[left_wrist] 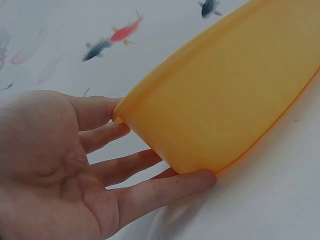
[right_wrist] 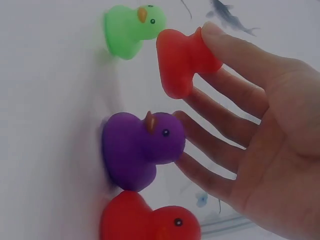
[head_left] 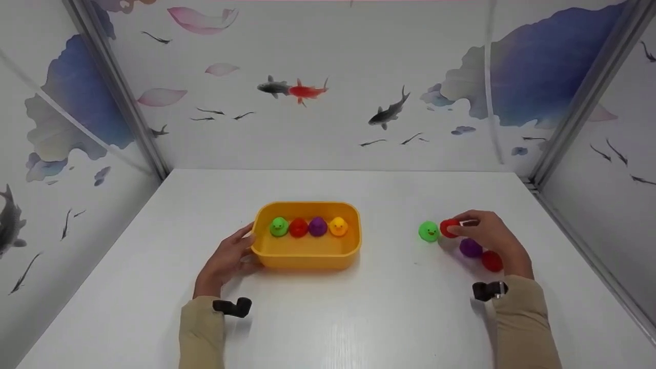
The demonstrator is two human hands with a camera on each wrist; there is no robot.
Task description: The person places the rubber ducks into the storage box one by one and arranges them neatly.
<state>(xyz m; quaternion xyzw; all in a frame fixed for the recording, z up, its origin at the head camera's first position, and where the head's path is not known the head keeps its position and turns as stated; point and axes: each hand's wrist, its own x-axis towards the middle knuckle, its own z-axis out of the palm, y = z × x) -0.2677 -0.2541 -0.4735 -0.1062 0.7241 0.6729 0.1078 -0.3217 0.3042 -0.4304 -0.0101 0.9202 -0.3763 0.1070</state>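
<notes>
My left hand (head_left: 230, 259) rests its spread, mostly straight fingers on the outside of the left end of a yellow plastic bin (head_left: 307, 262). In the left wrist view, the fingers (left_wrist: 150, 195) touch the bin's end wall and lower edge. Between thumb and fingertips, my right hand (head_left: 489, 233) pinches a red toy duck (right_wrist: 182, 62), held clear of the table. Beside it stands a green duck (head_left: 429, 231). A purple duck (right_wrist: 137, 147) and another red duck (right_wrist: 145, 220) sit just below the right hand's fingers.
Inside the bin stands a row of ducks: green (head_left: 279, 226), red (head_left: 298, 228), purple (head_left: 318, 226) and yellow (head_left: 338, 226). The white table (head_left: 328, 318) is enclosed by walls printed with fish at the back (head_left: 328, 138) and sides.
</notes>
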